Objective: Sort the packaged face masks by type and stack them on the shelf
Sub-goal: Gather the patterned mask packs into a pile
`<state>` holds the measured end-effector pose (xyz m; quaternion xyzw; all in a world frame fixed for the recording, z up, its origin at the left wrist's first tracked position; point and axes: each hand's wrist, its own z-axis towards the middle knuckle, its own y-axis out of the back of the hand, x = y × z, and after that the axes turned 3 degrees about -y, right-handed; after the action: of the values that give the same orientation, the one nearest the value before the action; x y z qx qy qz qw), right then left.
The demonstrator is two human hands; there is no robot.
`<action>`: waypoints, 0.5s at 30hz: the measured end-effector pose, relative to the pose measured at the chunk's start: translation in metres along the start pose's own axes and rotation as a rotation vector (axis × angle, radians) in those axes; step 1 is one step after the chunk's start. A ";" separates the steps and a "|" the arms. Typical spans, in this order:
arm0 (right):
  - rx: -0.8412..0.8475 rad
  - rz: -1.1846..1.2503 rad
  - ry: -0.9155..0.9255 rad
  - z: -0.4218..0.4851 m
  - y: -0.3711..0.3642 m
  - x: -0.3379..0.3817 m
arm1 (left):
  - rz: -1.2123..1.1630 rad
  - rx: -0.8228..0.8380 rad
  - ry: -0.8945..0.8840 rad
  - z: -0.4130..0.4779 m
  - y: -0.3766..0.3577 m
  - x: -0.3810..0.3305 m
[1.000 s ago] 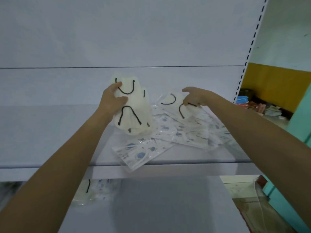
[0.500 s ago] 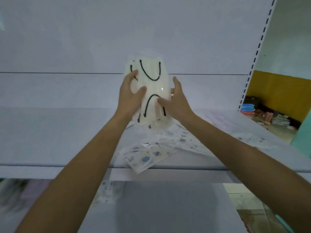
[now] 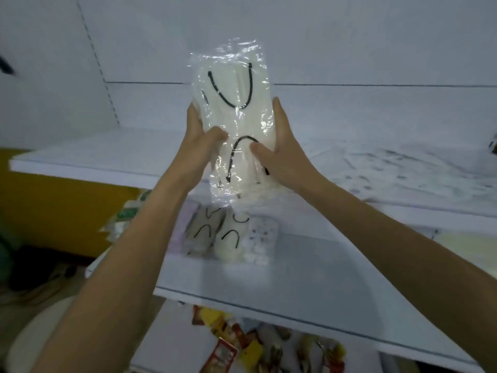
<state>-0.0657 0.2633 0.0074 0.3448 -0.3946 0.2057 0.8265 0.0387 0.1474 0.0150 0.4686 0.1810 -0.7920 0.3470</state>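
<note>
Carried away from the patterned packs [image 3: 390, 170] at right, now upright at frame centre: white masks [image 3: 236, 117], gripped at both edges by left hand [image 3: 200, 146] and right hand [image 3: 279, 154]. Probably bound next for the matching stack [image 3: 228, 240] on the lower shelf [image 3: 309, 278].

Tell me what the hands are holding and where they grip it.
A clear packet of white masks: the left hand grips its left edge, the right hand its right edge, both at its lower half.

left hand [image 3: 199, 146]: bare | right hand [image 3: 283, 155]: bare | forearms: bare
</note>
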 end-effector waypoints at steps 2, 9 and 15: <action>0.034 0.043 -0.001 -0.016 -0.048 0.006 | 0.019 0.052 0.129 -0.032 0.048 0.008; 0.163 0.249 -0.241 -0.102 -0.223 -0.034 | 0.090 0.062 0.518 -0.147 0.162 0.097; 0.032 0.235 -0.498 -0.144 -0.265 -0.104 | 0.010 0.171 0.926 -0.206 0.169 0.174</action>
<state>0.1070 0.1820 -0.2484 0.3496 -0.6196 0.2154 0.6690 0.2314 0.0895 -0.2315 0.8004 0.2486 -0.5099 0.1938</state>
